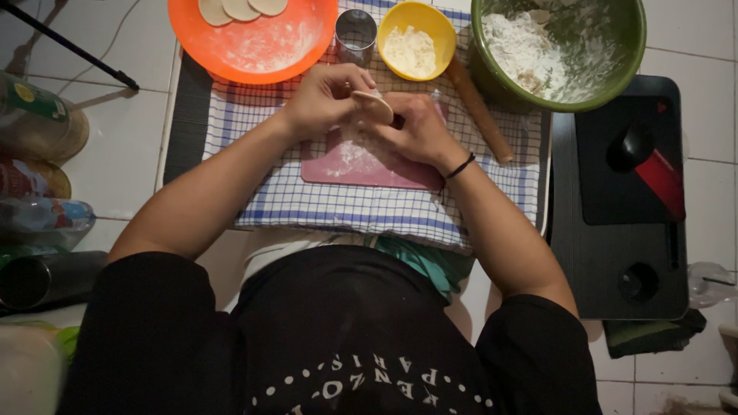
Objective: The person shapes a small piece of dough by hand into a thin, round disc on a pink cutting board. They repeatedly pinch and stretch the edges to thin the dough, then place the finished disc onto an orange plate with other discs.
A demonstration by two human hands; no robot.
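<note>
— What lies nearest?
— At the left edge, a dark metal cylinder point(42, 278), then a plastic bottle point(46, 217) with a coloured wrapper.
— And the hands?
— The left hand point(327, 100) and right hand point(415, 131) meet over the pink board point(369, 165); their fingers pinch a dough disc point(374, 105), held above it, tilted, long axis running left-right.
— Room beyond?
— Little: orange plate point(257, 46), metal cutter point(355, 34), yellow bowl point(417, 38), rolling pin point(480, 111), green bowl point(557, 50).

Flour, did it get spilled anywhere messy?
A little. Flour dusts the pink board under both hands, the left hand and right hand holding a dough round, and smears the orange plate. The checked cloth looks clean.
</note>
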